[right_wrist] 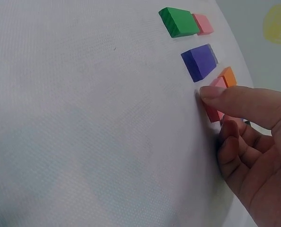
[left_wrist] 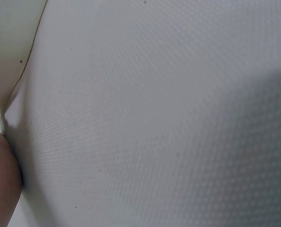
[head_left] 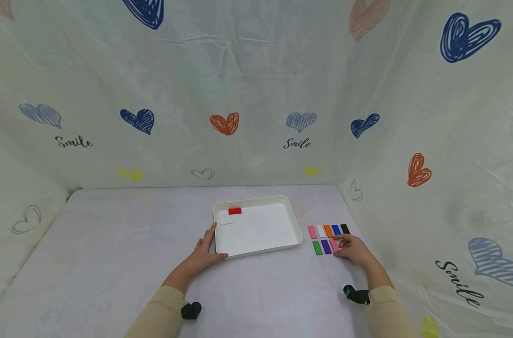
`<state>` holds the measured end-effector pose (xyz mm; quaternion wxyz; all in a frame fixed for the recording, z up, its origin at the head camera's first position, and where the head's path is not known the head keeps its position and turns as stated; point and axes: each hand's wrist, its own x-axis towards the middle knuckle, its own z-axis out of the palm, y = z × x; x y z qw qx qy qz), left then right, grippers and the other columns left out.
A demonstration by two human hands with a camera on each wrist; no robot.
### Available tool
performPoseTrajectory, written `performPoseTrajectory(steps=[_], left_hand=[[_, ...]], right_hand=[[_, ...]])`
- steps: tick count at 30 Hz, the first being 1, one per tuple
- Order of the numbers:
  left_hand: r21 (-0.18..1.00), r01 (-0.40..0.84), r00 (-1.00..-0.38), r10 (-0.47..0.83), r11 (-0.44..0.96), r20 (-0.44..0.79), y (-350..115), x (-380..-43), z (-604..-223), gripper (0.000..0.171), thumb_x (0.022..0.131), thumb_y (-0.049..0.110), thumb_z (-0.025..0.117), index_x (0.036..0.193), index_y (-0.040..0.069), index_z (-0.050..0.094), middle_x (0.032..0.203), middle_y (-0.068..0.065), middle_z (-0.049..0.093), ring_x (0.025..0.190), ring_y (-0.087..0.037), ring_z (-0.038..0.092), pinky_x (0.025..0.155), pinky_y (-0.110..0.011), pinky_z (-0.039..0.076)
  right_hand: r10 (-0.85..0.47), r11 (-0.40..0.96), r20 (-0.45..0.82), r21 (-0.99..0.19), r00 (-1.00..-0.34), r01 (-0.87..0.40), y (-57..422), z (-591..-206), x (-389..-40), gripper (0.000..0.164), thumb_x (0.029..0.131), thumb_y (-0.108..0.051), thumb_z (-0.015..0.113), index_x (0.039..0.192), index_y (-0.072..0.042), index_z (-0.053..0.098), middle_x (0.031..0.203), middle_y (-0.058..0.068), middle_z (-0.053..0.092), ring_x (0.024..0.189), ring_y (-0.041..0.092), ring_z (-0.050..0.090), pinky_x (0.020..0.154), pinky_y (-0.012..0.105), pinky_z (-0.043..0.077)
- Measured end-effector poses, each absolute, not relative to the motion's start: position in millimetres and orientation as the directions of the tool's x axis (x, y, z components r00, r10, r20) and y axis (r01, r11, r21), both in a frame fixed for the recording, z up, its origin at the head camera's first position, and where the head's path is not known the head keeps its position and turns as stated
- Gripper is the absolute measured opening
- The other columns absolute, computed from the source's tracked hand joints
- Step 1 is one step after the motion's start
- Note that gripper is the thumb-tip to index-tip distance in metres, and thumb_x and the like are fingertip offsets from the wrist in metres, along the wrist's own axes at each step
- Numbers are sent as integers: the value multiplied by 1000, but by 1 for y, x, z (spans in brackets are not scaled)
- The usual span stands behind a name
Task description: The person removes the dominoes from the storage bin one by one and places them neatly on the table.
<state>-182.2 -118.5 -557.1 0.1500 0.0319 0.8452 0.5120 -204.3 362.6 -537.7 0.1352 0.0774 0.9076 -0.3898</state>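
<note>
A white tray [head_left: 260, 251] lies on the table, with a red block [head_left: 235, 211] and a white block [head_left: 226, 220] inside near its far left corner. My left hand [head_left: 203, 256] spans the tray's near left corner, its straight fingers along the left side and the thumb at the front edge. To the right of the tray, my right hand [head_left: 355, 249] pinches a pink block [head_left: 334, 245] at the right end of the near row. In the right wrist view, the thumb [right_wrist: 213, 92] covers part of that block. Next to it lie a purple block [head_left: 326, 247] and a green block [head_left: 317, 248].
Behind them runs a far row: pink [head_left: 312, 232], white [head_left: 321, 231], orange [head_left: 328, 230], blue [head_left: 336, 229] and black blocks [head_left: 345, 228]. The table's right edge is close by. Heart-patterned sheeting [head_left: 256, 94] rises behind the table and on both sides.
</note>
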Motion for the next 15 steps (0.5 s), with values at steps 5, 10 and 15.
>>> performPoseTrajectory(steps=[5,10,15], left_hand=[[868,-90,-954,209,489,-216,-118,-183,-557,109,80,31,79,157,14,4,159,-19,17,147,-37,-1,116,-55,-5],[866,-77,-956,210,493,-204,-118,-183,-558,109,79,31,79,157,12,5,159,-20,18,147,-37,0,116,-54,-5],[867,-86,-957,202,491,-209,-117,-183,-556,109,79,30,79,157,12,5,158,-21,20,147,-37,-1,116,-54,-5]], right_hand=[[47,696,-306,-673,-951,251,362,-534,-204,46,80,-6,79,123,-3,63,92,10,51,84,26,49,66,32,44],[57,703,-296,-666,-953,249,358,-526,-207,49,82,-11,77,128,-4,60,97,10,51,88,27,50,70,33,46],[32,699,-265,-683,-964,211,345,-514,-210,50,85,-12,73,132,-4,57,105,14,54,92,28,51,73,32,51]])
